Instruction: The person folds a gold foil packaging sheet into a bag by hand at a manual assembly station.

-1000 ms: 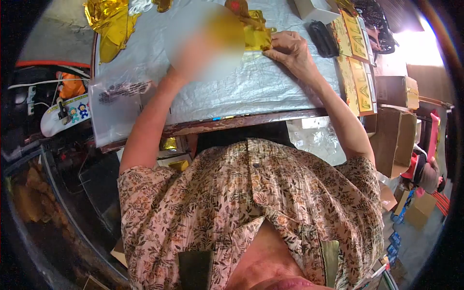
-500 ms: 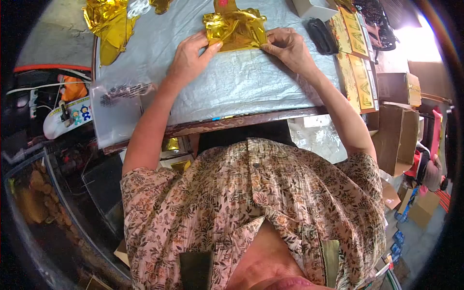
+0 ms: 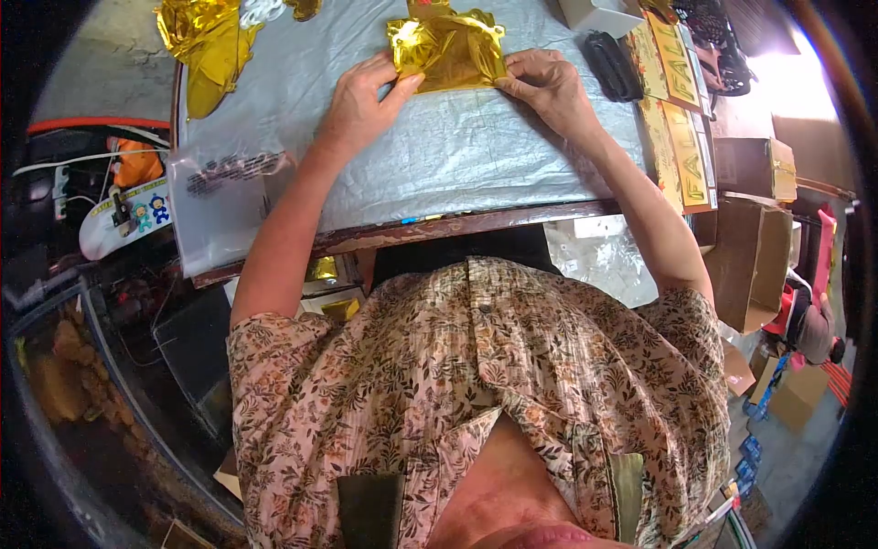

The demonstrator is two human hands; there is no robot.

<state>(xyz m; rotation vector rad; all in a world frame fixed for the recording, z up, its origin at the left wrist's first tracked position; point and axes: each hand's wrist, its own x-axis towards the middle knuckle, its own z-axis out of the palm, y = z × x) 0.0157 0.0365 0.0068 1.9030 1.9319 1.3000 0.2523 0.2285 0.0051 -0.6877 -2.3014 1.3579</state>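
Observation:
A shiny gold foil piece lies near the far edge of the table, its lower edge stretched between my hands. My left hand pinches its lower left corner between thumb and fingers. At the lower right corner, my right hand pinches the foil the same way. The foil's top runs toward the upper edge of the view, where a small red mark shows. Beneath lies a silvery sheet covering the table.
More gold foil hangs together at the table's far left. A clear plastic bag lies at the near left corner. On the right are a black case, a white box and printed "FALL" packs. Cardboard boxes stand beyond the table.
The foil's upper part has spread and shifted, with its folds lying differently. Both hands keep their pinch on the lower corners, almost in the same place.

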